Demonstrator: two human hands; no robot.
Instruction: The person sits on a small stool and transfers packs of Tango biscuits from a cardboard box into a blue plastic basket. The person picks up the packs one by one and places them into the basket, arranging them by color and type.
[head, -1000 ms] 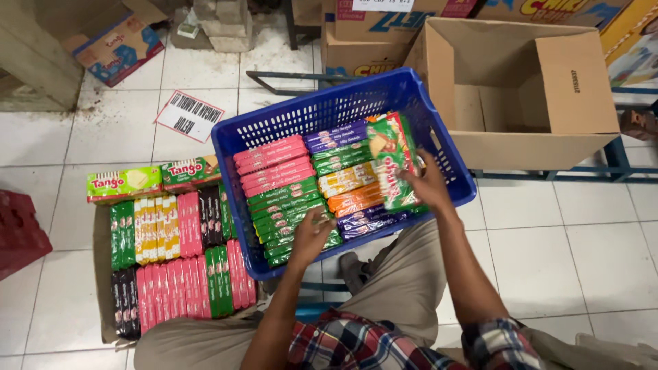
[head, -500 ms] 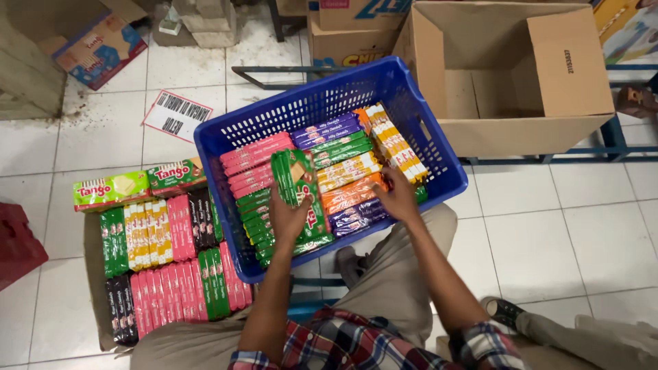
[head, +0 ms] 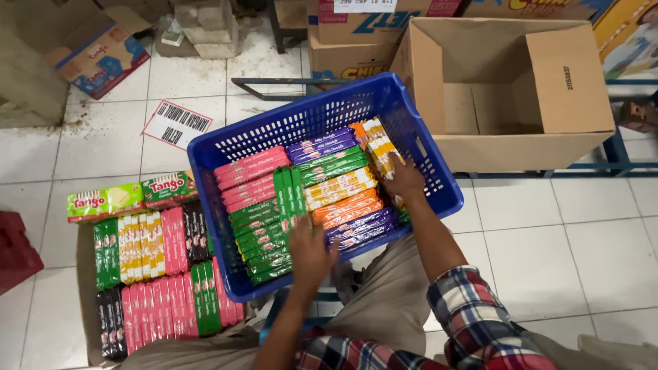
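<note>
Item: my left hand (head: 310,248), fingers spread and pressed flat on the green wafer packets (head: 264,233) at the near side of the blue slotted plastic crate (head: 288,123); it grips nothing that I can see. A few green packets (head: 289,192) stand on edge just beyond my fingertips, between the pink packets (head: 250,177) and the yellow ones (head: 339,186).

Item: my right hand (head: 404,179), at the crate's right inner wall, fingers curled down onto the yellow-and-orange packets standing there (head: 377,145); whether it pinches one I cannot tell.

Item: crate contents, packed tight in rows: green nearest, then orange (head: 346,209) and purple (head: 360,227), with more purple (head: 321,144) toward the far wall. Open room shows only along the far and left inner walls.

Item: left of the crate, flat rows of green, yellow, pink and dark packets (head: 161,274) on a cardboard sheet, with two larger green boxed packs (head: 130,195) beyond them.

Item: right and beyond the crate, an open brown cardboard box (head: 572,75), touching the crate's far corner.

Item: white tiled floor (head: 569,247), bare to the crate's right; a printed paper sign (head: 177,125) lies beyond the crate's left corner.
</note>
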